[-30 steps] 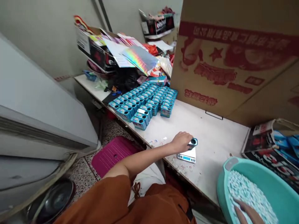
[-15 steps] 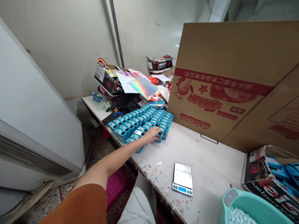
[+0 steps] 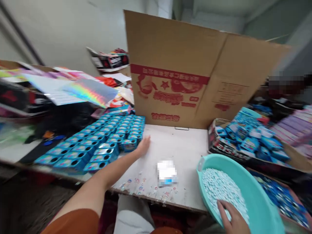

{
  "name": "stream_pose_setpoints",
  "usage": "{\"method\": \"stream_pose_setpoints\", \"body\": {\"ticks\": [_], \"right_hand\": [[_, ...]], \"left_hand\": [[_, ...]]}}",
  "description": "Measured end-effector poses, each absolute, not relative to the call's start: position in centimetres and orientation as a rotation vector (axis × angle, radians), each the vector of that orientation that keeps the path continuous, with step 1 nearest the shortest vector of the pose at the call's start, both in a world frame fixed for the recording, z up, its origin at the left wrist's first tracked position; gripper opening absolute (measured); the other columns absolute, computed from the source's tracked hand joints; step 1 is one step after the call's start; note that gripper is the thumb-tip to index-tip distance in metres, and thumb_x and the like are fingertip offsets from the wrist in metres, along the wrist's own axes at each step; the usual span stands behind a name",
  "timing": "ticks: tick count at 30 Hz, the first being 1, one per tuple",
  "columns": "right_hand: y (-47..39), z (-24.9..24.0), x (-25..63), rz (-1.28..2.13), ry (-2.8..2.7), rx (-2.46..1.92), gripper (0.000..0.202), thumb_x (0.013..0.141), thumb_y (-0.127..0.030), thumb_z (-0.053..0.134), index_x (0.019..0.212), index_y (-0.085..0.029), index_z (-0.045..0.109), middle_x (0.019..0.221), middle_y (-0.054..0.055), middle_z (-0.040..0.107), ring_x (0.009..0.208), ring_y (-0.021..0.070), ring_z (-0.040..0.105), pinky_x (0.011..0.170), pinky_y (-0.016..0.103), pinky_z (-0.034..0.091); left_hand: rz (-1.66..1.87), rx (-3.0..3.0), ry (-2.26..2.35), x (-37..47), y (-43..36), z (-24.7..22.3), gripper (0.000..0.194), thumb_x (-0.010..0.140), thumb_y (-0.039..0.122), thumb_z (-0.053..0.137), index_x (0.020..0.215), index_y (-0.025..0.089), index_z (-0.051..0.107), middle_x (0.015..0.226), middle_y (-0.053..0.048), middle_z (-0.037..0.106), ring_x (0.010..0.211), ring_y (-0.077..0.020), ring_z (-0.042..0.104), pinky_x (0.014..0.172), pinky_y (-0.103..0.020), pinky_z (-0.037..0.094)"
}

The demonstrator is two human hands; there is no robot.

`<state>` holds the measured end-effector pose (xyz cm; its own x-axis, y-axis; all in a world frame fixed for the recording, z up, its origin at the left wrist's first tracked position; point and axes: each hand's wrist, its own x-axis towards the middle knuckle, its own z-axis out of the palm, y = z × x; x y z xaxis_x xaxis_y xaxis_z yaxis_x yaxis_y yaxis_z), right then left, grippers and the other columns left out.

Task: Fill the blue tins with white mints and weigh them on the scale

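Rows of small blue boxes (image 3: 97, 136) with dark round holes stand on the white table (image 3: 161, 139) at the left. My left hand (image 3: 143, 147) is just right of the front boxes, over the table; its fingers are blurred. At the lower right, my right hand (image 3: 232, 217) is over the near side of a turquoise basin (image 3: 258, 191), its fingertips at the small white pieces (image 3: 223, 185) inside. Thumb and forefinger show apart, and nothing is seen between them. Between the hands lies a small scale (image 3: 166, 173), partly pixelated.
A tall cardboard sheet (image 3: 168, 78) stands along the back. An open carton (image 3: 226, 149) of blue packets is at the right, with a tray of blue wrappers (image 3: 280, 195) below it. Papers and a holographic sheet (image 3: 90, 91) are piled at the back left.
The view has swung right. My left hand has come away from the boxes to their right side. My right hand and most of the basin have come into view.
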<state>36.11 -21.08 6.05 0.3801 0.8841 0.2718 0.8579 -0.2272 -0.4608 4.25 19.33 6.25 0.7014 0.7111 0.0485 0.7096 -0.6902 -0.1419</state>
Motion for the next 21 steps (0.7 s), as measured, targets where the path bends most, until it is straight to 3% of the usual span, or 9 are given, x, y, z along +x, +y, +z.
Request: {"method": "stream_pose_setpoints", "body": {"ticks": [3, 8, 13, 16, 21], "right_hand": [[-20.5, 7.0, 34.3, -0.006, -1.363, -2.159, 0.036, 0.092, -0.044, 0.044, 0.093, -0.021, 0.072, 0.096, 0.008, 0.074, 0.090, 0.0235, 0.069, 0.082, 0.033, 0.054], [-19.3, 8.8, 32.1, -0.011, -1.290, -2.244, 0.031, 0.096, -0.031, 0.041, 0.087, -0.021, 0.069, 0.088, 0.006, 0.071, 0.085, 0.0205, 0.065, 0.080, 0.031, 0.046], [-19.0, 9.6, 31.3, -0.034, -1.265, -2.281, 0.034, 0.097, -0.030, 0.040, 0.076, -0.020, 0.065, 0.079, 0.003, 0.068, 0.079, 0.0186, 0.062, 0.073, 0.029, 0.039], [-19.3, 10.1, 31.3, -0.033, -1.321, -2.247, 0.037, 0.099, -0.033, 0.040, 0.074, -0.021, 0.064, 0.076, 0.002, 0.067, 0.077, 0.0173, 0.061, 0.074, 0.029, 0.037], [-22.0, 9.8, 32.2, -0.052, -1.392, -2.196, 0.033, 0.095, -0.046, 0.046, 0.087, -0.023, 0.068, 0.085, 0.002, 0.070, 0.085, 0.0189, 0.062, 0.082, 0.031, 0.038]], "left_hand": [[-0.015, -2.725, -1.094, 2.4, 20.6, 5.5, 0.048, 0.069, 0.011, 0.041, 0.107, -0.004, 0.068, 0.113, -0.031, 0.064, 0.120, -0.0379, 0.056, 0.108, -0.057, 0.033], [-0.157, -2.593, -1.041, 0.4, 24.8, 1.0, 0.047, 0.067, 0.020, 0.037, 0.098, 0.013, 0.072, 0.105, -0.017, 0.072, 0.119, -0.0309, 0.059, 0.113, -0.051, 0.031], [-0.428, -2.812, -0.901, 4.4, 22.6, 0.3, 0.047, 0.074, 0.031, 0.038, 0.102, 0.011, 0.069, 0.119, -0.020, 0.066, 0.128, -0.0338, 0.051, 0.111, -0.053, 0.034], [-0.828, -2.882, -1.200, 6.3, 17.7, 0.9, 0.060, 0.080, 0.047, 0.034, 0.119, 0.010, 0.061, 0.129, -0.019, 0.060, 0.134, -0.0339, 0.044, 0.113, -0.052, 0.031], [-1.419, -2.531, -2.297, 5.8, 9.2, -0.9, 0.088, 0.085, 0.064, 0.018, 0.140, -0.003, 0.037, 0.142, -0.027, 0.043, 0.137, -0.0366, 0.038, 0.116, -0.051, 0.028]]}}
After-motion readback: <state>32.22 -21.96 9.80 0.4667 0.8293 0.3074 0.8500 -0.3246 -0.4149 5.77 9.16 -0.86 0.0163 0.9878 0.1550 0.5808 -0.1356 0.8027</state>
